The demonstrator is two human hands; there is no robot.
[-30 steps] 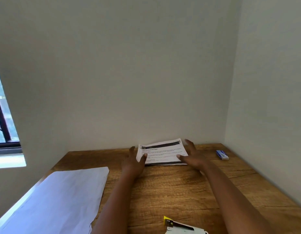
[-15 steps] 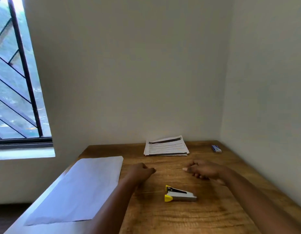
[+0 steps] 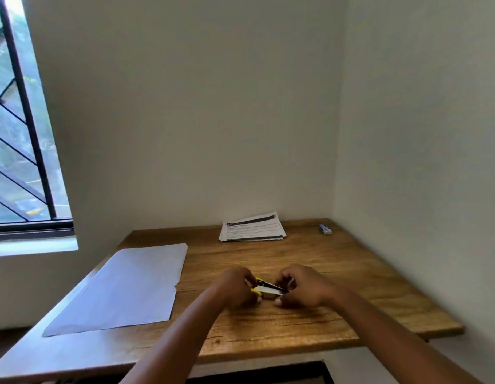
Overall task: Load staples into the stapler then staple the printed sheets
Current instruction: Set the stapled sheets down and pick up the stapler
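Note:
A small white and yellow stapler (image 3: 265,289) is held between both hands over the middle of the wooden table (image 3: 324,273). My left hand (image 3: 235,289) grips its yellow end and my right hand (image 3: 301,289) grips the other end. Whether the stapler rests on the table or is lifted, I cannot tell. The printed sheets (image 3: 253,227) lie stacked at the back of the table by the wall. A small blue staple box (image 3: 325,228) sits in the far right corner.
A large blank white sheet (image 3: 124,286) covers the table's left part. Walls close the table at the back and right. A barred window (image 3: 19,134) is on the left. The table's front edge is near me.
Both hands left the printed sheets at the back, drew toward me and closed on the stapler, which lay free on the table half a second ago. The camera has pulled back.

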